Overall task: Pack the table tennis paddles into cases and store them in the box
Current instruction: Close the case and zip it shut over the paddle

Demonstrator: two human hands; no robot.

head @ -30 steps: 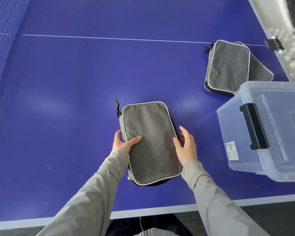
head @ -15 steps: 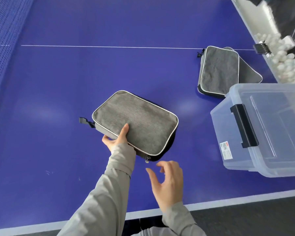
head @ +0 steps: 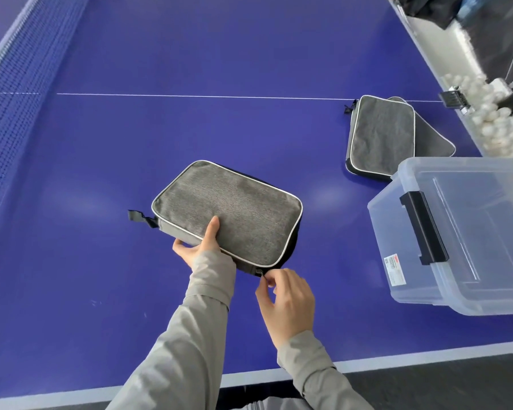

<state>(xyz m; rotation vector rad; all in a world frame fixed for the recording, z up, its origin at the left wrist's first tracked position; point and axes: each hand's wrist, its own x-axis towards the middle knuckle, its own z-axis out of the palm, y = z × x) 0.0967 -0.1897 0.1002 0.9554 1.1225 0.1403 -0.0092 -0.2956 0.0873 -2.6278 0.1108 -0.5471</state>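
Note:
A grey paddle case with white piping lies slanted on the blue table tennis table. My left hand grips its near left edge, thumb on top. My right hand pinches the zipper pull at the case's near corner. A black strap loop sticks out at the case's left end. Two more grey cases lie stacked at the right. A clear plastic box with a black latch stands at the right, its lid on. No paddle is visible.
The net runs along the left. A tray of white balls sits beyond the table's right edge. The table's white near edge runs just in front of me.
My left hand turned the case from lengthwise to slanted and now holds it alone. My right hand let go, dropped back, then came forward to pinch the zipper pull.

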